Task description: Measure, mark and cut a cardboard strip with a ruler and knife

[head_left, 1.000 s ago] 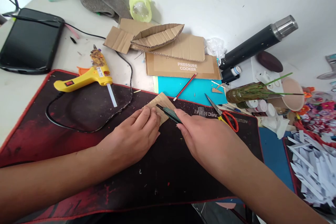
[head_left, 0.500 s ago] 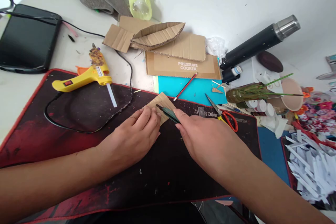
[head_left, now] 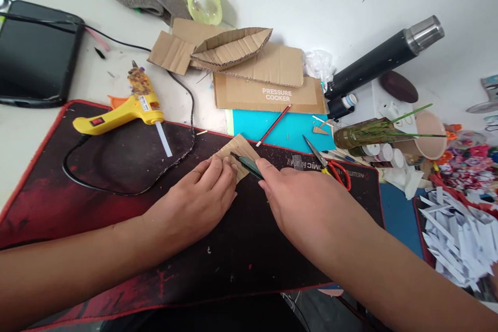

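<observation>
The small cardboard piece lies on the dark mat between both hands; the left hand, unclenched, presses it with its fingers, and the right hand grips a green tool, dark tip over the cardboard.

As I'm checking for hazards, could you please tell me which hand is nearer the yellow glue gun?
Left. In view, the left hand is below and right of the yellow glue gun, apart from it; the right hand lies farther right, beyond the left.
</observation>
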`<move>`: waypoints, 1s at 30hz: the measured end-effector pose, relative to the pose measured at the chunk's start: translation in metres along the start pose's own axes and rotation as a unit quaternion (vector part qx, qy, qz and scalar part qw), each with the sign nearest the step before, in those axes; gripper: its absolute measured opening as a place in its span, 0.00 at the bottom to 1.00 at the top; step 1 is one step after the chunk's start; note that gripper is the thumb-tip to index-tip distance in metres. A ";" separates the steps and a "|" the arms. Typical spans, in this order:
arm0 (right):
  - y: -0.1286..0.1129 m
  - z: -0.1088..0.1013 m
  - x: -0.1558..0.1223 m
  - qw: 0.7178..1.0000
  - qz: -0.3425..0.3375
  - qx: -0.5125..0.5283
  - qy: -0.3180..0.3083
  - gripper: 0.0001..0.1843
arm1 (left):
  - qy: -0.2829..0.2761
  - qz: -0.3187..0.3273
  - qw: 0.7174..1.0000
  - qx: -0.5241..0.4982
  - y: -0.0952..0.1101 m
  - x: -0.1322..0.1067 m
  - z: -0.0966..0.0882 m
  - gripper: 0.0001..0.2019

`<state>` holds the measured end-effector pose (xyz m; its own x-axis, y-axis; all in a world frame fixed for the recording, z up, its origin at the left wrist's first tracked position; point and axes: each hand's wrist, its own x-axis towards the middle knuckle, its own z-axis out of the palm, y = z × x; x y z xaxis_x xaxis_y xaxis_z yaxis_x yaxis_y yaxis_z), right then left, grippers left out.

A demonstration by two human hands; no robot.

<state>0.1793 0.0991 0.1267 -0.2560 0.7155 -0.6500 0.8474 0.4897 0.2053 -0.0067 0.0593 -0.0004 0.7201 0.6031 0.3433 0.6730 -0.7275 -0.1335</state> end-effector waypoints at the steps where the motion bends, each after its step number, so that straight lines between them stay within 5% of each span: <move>1: 0.000 0.001 0.000 1.000 0.002 -0.002 0.002 0.30 | 0.000 0.001 1.000 0.002 0.000 0.000 0.000 0.20; 30: 0.000 0.003 -0.005 0.998 0.016 -0.014 -0.054 0.33 | -0.008 0.007 1.000 0.001 0.000 -0.001 0.001 0.21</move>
<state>0.1820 0.0944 0.1277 -0.1764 0.6736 -0.7178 0.8400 0.4831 0.2469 -0.0070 0.0590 -0.0020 0.7324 0.5973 0.3270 0.6627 -0.7355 -0.1410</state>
